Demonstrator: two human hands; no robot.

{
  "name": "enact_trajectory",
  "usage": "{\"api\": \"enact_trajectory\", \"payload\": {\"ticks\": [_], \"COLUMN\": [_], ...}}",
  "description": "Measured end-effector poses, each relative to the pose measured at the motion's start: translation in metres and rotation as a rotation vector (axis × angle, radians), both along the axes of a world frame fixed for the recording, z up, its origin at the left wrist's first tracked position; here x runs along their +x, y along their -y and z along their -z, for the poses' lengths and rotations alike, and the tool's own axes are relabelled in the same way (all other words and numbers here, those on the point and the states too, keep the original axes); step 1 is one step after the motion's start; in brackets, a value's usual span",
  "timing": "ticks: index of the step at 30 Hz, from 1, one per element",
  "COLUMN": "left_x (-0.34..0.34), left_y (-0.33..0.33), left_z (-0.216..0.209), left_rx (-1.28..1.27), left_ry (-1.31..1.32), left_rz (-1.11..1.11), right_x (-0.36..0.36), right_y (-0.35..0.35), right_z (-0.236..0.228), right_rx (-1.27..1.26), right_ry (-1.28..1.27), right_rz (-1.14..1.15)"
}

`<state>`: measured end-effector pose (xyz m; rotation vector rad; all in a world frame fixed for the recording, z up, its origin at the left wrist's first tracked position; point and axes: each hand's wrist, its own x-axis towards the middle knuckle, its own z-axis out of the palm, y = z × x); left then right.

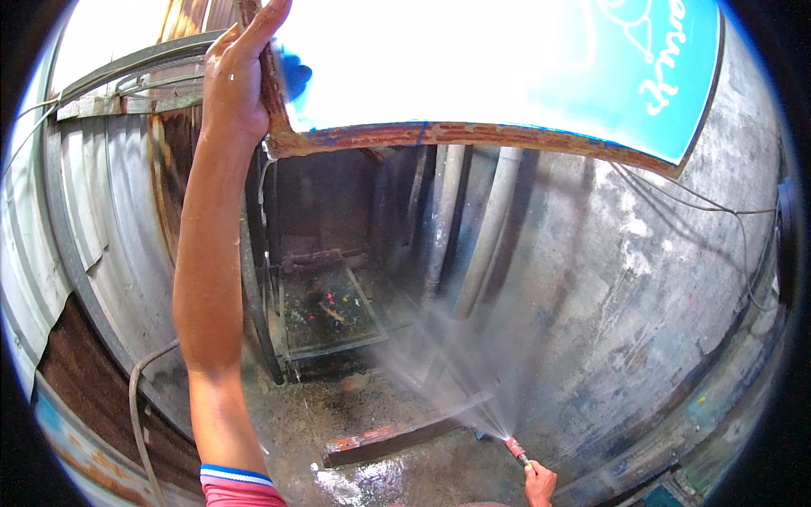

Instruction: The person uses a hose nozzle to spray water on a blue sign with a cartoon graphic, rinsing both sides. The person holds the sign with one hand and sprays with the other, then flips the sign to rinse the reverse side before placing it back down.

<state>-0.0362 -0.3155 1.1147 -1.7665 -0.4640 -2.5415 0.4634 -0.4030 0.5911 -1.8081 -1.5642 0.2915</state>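
- Wet concrete floor (pixel 397 482) lay nearest us, shining beside a rusty steel bar (pixel 397 437) that rested flat on it.
- Our right hand (pixel 539 485), low at the frame's edge, was closed around a red spray nozzle (pixel 514 449), which threw a fan of water mist (pixel 456 372) up and to the left.
- Our left hand (pixel 232 80), arm stretched high, held its fingers extended along the rusted side edge of a blue sign panel (pixel 591 76); we could not tell whether the thumb wrapped behind it, so it read as steadying more than clamping.
- That panel hung tilted overhead, its rusty lower rim (pixel 473 135) above the spray and well apart from the nozzle.
- We judged the step in hand to be rinsing with the panel steadied; the next move would call for raising the nozzle toward the rim while keeping the left hand firm on the frame.
- Farther off stood grey pipes (pixel 490 228), a stained wall (pixel 642 279), a corrugated metal sheet (pixel 101 220) and a dark recess holding a flat tray (pixel 325 308).
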Motion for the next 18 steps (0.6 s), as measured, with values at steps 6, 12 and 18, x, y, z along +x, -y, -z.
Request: {"api": "enact_trajectory", "payload": {"ticks": [6,12,18], "left_x": [0.001,0.021,0.029], "left_y": [-0.005,-0.009,-0.016], "left_z": [0.017,0.038,0.056], "left_rx": [0.009,-0.066,-0.112], "left_ry": [-0.094,-0.035,-0.039], "left_rz": [0.021,0.095,0.138], "right_x": [0.0,0.0,0.002], "right_y": [-0.002,-0.003,-0.001], "right_z": [0.0,0.006,0.01], "right_rx": [0.023,0.049,0.024], "right_ry": [-0.002,0.029,0.011], "right_rz": [-0.029,-0.031,-0.005]}}
